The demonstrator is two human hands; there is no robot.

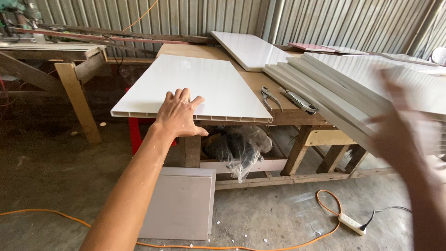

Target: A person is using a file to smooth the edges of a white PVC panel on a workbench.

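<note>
A white hollow-core plastic panel [195, 86], lying flat on the wooden workbench [260, 81] with its near edge overhanging, is pressed down by the open, flat left hand [179, 114], gripping nothing, apparently to steady it, while the blurred right hand [409, 125] appears open and empty.

A flat panel [195, 86] lies on the workbench [265, 83]; pliers [271, 98] lie right of it, another panel [251, 49] lies farther back.

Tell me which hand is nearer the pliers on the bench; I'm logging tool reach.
Left. The left hand rests on the white panel's front edge, across the panel from the pliers. The blurred right hand is raised over the stacked boards, farther off.
</note>
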